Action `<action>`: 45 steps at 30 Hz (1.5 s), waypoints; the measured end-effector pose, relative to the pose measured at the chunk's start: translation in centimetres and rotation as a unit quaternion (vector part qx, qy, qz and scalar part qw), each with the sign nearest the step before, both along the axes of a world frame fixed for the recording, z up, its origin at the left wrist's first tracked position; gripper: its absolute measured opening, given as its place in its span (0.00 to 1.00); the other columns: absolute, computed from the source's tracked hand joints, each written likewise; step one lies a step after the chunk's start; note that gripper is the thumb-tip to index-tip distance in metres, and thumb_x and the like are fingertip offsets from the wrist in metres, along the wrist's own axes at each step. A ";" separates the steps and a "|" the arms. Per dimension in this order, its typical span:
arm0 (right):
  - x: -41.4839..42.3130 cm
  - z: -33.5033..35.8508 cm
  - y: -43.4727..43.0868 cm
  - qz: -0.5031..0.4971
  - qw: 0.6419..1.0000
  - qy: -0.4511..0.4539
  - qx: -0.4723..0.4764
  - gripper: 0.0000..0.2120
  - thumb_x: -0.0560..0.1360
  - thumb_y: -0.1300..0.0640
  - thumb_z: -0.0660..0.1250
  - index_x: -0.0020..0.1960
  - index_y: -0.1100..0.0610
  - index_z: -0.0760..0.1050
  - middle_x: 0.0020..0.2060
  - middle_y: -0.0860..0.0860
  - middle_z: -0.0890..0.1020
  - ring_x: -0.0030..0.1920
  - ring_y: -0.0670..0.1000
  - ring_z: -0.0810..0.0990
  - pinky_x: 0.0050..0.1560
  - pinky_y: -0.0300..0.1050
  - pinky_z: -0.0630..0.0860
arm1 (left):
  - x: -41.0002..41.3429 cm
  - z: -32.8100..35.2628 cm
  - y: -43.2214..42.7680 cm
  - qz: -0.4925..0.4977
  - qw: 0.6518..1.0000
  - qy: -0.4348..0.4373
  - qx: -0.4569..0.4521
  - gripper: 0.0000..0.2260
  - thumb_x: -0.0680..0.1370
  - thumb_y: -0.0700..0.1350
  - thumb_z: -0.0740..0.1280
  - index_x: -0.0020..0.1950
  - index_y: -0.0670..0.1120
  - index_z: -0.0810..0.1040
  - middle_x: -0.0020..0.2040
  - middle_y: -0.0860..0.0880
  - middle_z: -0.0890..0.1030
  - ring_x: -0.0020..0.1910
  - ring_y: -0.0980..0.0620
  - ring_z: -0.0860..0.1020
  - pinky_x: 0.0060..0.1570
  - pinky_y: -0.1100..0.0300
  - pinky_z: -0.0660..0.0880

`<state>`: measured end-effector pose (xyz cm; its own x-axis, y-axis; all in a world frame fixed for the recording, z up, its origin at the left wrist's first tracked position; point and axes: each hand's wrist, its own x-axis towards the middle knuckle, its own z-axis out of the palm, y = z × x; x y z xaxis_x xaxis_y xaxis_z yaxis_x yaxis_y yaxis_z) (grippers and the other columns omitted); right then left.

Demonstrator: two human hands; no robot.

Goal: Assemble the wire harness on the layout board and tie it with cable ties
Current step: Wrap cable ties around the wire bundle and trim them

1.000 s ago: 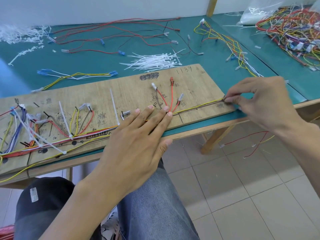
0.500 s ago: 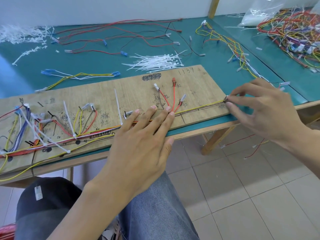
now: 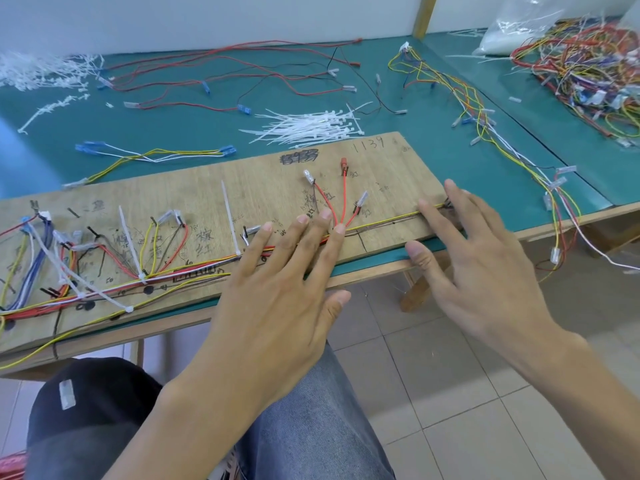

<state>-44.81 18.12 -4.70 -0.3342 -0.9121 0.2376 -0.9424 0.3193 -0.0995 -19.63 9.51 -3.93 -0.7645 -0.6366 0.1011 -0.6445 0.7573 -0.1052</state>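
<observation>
The layout board [image 3: 270, 188] lies on the green table [image 3: 173, 129], long axis running from 8 o'clock to 2 o'clock. The wire harness [image 3: 214, 262] lies on the board along its near edge, with white ties fitted on the 9 o'clock portion. The left hand [image 3: 277, 299] is flat, fingers straight and spread, with the fingertips pressing the trunk where three red leads [image 3: 343, 199] fan toward 12 o'clock. The right hand [image 3: 485, 271] is spread likewise (thumb off the board edge). Its index fingertip rests on the yellow wire [image 3: 381, 223] near the 3 o'clock end, and it holds nothing. Loose cable ties [image 3: 311, 126] lie at 12 o'clock of the board.
</observation>
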 end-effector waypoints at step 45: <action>-5.7 6.6 -24.4 0.089 0.986 -0.089 0.113 0.02 0.78 0.57 0.75 0.47 0.54 0.83 0.43 0.52 0.84 0.50 0.53 0.81 0.49 0.42 0.72 | -1.4 4.0 -1.2 0.091 0.992 0.068 0.058 0.17 0.87 0.57 0.52 0.62 0.54 0.78 0.58 0.54 0.84 0.57 0.48 0.82 0.58 0.54 0.76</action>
<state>-50.50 -6.29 1.94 -0.1822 -0.9829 -0.0264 -0.9595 0.1836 -0.2138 -21.07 8.31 0.10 -0.6200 -0.7765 0.1125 -0.7742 0.6287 0.0729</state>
